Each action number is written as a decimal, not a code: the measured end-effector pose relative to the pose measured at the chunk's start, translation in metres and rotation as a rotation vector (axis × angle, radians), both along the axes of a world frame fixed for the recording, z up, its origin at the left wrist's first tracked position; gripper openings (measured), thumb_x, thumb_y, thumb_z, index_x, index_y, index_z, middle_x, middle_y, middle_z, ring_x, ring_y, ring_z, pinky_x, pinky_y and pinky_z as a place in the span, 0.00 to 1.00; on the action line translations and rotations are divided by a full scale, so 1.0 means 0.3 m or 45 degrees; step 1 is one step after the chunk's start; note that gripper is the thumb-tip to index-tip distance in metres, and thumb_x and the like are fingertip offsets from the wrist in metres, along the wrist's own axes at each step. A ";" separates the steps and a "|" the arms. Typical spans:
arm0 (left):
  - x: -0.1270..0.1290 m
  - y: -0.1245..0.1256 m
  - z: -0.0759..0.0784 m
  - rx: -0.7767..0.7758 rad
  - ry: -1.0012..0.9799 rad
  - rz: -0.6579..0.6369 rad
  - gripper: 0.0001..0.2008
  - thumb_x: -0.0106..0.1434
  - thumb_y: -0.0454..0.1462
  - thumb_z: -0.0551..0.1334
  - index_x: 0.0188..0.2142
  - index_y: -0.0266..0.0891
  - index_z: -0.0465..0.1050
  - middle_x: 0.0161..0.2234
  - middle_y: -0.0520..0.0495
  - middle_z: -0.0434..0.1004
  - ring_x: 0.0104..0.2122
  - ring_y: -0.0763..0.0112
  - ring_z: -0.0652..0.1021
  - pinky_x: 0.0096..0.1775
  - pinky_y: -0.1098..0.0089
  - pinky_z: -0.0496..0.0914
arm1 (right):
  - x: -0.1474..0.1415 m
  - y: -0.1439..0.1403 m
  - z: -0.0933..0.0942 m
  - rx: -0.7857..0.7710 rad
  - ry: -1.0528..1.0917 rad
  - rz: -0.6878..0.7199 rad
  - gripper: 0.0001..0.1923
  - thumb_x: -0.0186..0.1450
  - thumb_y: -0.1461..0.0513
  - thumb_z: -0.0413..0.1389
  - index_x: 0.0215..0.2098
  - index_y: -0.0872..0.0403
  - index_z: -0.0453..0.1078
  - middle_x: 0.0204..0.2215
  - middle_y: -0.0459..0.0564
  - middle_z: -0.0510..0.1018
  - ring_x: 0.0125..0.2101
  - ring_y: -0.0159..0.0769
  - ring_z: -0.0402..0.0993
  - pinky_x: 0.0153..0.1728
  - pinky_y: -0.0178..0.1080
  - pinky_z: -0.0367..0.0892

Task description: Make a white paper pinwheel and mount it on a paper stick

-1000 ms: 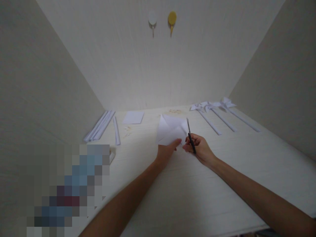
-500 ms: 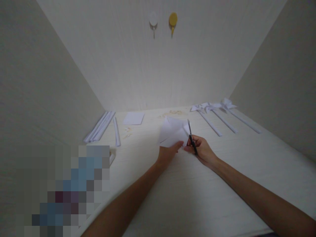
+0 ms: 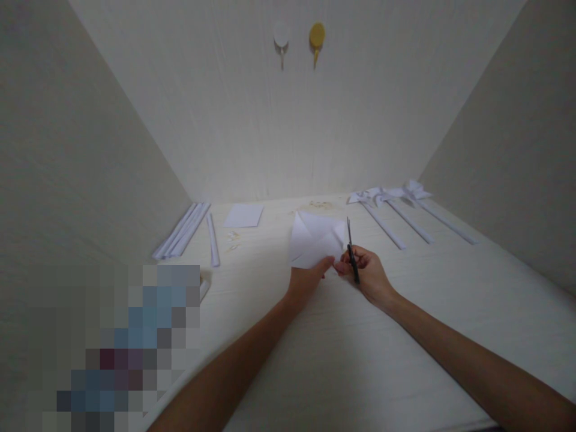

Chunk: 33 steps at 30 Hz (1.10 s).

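My left hand (image 3: 309,277) pinches the lower edge of a white square of paper (image 3: 315,239), thumb on top. Slits run in from some of the paper's corners, and a flap on its right side stands slightly raised. Black-handled scissors (image 3: 352,259) are in my right hand (image 3: 366,273), blades pointing away from me just beyond the paper's right edge. The fingertips of both hands are close together at the paper's lower right corner; whether the right ones touch it I cannot tell.
Several rolled paper sticks (image 3: 185,231) and a single one (image 3: 213,240) lie at left, near a flat paper square (image 3: 243,215). Three paper pinwheels on sticks (image 3: 382,223) lie at right. Small scraps (image 3: 233,241) dot the table. Hooks (image 3: 317,37) are on the back wall. A pixelated patch hides the lower left.
The paper has turned and tilted a little in my left hand, its far edge shifting left. The scissors have moved slightly right, and their blades now stand clear of the paper.
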<state>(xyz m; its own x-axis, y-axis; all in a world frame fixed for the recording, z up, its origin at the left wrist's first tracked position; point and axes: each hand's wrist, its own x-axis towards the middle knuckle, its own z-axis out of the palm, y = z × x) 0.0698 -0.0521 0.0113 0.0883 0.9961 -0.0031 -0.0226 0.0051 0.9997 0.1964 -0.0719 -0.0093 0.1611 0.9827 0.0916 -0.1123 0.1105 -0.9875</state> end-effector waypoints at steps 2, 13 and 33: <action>-0.001 -0.001 0.002 0.000 -0.008 -0.015 0.10 0.44 0.37 0.62 0.14 0.38 0.62 0.14 0.55 0.64 0.15 0.78 0.64 0.21 0.74 0.62 | -0.003 -0.001 0.004 -0.010 0.019 -0.006 0.16 0.40 0.59 0.65 0.18 0.55 0.61 0.13 0.39 0.65 0.14 0.24 0.59 0.14 0.29 0.52; 0.004 0.001 -0.004 -0.006 -0.001 -0.023 0.10 0.44 0.37 0.62 0.14 0.37 0.62 0.15 0.55 0.65 0.15 0.79 0.64 0.20 0.74 0.62 | 0.000 -0.002 0.003 0.033 0.013 -0.052 0.15 0.43 0.59 0.64 0.18 0.55 0.61 0.14 0.41 0.69 0.15 0.25 0.62 0.17 0.29 0.57; -0.063 0.097 -0.029 -0.068 -0.395 0.105 0.08 0.50 0.38 0.59 0.25 0.34 0.70 0.26 0.47 0.75 0.28 0.70 0.76 0.26 0.73 0.69 | 0.010 -0.019 0.039 -0.222 -0.072 0.290 0.16 0.54 0.51 0.54 0.23 0.56 0.61 0.17 0.42 0.68 0.11 0.21 0.57 0.09 0.27 0.43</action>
<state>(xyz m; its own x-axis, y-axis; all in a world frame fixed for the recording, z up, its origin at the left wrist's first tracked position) 0.0508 -0.0229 0.0027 0.0120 0.9991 -0.0408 -0.3285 0.0425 0.9435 0.1994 -0.0775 0.0023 -0.0658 0.9947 -0.0796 -0.0587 -0.0835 -0.9948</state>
